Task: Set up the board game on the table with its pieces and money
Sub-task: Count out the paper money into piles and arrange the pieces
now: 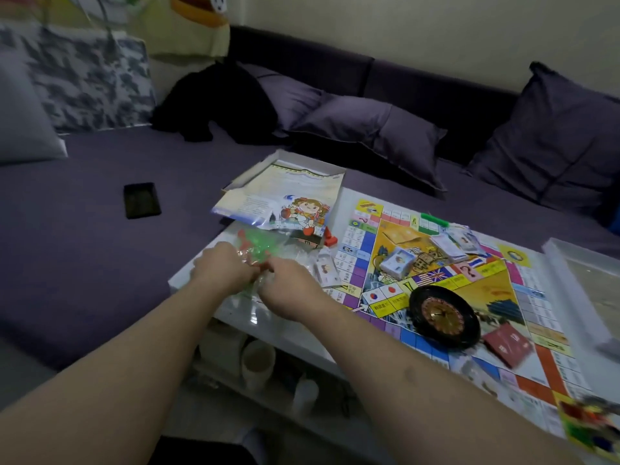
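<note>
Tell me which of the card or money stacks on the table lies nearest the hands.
The small pale stack just off the board's left edge, right beside the right hand. The other stacks, including the dark red deck past the roulette wheel, lie on the board, farther away.

- Flat square paper game board (446, 273): yellow centre, edged with purple, blue, orange and white squares, a row of national flags across it.
- Round plastic roulette wheel (444, 316): black rim, brown and gold middle.
- Clear plastic bag of small pieces (260, 253): green and red inside.
- Glossy tabletop (285, 333): white.
- Long fabric sofa (100, 263): dark purple, with matching purple cushions (369, 129).
- Small card deck (506, 344): dark red.
- Flat phone (142, 200): black.
</note>
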The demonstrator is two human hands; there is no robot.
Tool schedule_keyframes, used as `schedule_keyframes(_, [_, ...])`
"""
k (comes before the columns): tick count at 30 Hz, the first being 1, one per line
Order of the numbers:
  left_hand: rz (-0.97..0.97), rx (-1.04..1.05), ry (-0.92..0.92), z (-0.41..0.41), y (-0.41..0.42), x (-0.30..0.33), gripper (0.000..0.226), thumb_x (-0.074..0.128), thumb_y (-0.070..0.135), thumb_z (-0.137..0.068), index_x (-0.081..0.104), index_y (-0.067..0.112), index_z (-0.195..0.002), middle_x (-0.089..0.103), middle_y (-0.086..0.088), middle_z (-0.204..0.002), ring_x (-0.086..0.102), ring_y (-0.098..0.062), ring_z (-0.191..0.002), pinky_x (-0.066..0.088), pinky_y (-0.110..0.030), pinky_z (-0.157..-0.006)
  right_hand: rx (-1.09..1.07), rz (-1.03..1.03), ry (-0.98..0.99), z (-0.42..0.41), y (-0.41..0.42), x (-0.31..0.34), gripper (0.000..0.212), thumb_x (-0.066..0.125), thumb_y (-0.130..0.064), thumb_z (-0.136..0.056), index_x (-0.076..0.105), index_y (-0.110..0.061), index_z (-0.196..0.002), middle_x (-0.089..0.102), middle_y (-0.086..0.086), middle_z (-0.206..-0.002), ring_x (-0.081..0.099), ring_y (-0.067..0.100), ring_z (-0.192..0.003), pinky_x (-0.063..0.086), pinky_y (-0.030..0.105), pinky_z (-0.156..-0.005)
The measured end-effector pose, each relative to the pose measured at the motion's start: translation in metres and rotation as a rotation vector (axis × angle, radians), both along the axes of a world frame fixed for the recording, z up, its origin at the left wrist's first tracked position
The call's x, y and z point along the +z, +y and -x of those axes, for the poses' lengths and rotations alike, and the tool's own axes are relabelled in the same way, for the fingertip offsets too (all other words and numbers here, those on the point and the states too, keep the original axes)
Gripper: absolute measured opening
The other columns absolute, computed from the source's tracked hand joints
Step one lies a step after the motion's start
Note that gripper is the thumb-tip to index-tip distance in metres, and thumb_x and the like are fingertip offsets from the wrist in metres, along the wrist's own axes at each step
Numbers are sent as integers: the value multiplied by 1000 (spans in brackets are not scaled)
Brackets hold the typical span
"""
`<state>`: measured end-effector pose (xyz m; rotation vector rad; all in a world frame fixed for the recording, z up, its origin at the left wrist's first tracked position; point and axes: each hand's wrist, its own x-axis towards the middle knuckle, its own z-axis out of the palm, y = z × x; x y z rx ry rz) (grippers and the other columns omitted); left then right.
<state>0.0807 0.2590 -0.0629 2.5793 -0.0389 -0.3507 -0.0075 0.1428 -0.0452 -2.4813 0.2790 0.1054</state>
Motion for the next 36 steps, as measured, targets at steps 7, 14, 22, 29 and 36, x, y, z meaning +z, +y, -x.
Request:
schedule_keyframes(7, [276, 153, -45, -9, 12, 16, 15, 73, 26, -78, 60, 18, -80, 63, -5, -81, 66, -35, -99, 56, -48, -96, -44, -40, 63, -6, -2, -10, 63, 60, -18, -90, 47, -21, -152, 54, 6, -149, 49, 28, -137, 48, 42, -108])
schedule_keyframes(14, [635, 89, -293, 15, 24, 55, 15, 76, 18, -80, 69, 30, -79, 73, 5, -80, 72, -21, -81, 62, -37, -73, -160, -290, -217, 2, -4, 11, 47, 64, -22, -93, 59, -17, -140, 61, 1, -138, 55, 21, -125, 48, 40, -104])
schedule_keyframes(22, [868, -262, -159, 66, -20, 78, 33, 88, 22, -74, 71, 26, -102, 74, -13, -95, 72, -29, -88, 63, -48, -79, -359, -998, -322, 26, -38, 63, 31, 72, -30, -98, 63, -14, -124, 71, 14, -118, 73, 35, -104, 65, 57, -78])
schedule_keyframes(29, [1130, -483, 392, 119, -92, 84, 63, 80, 23, -75, 62, 14, -134, 76, -16, -120, 74, -38, -107, 61, -49, -90, -403, -766, -458, 97, -110, 71, 19, 66, -15, -100, 71, -24, -116, 75, 6, -111, 71, 30, -107, 61, 52, -93])
schedule_keyframes(36, [998, -341, 343, 176, -218, 93, 20, 75, 12, -93, 74, 17, -112, 76, -17, -105, 75, -31, -79, 62, -46, -61, -625, -592, -446, 196, -217, 71, 44, 79, -44, -88, 57, -28, -122, 72, -2, -109, 72, 15, -98, 62, 43, -86])
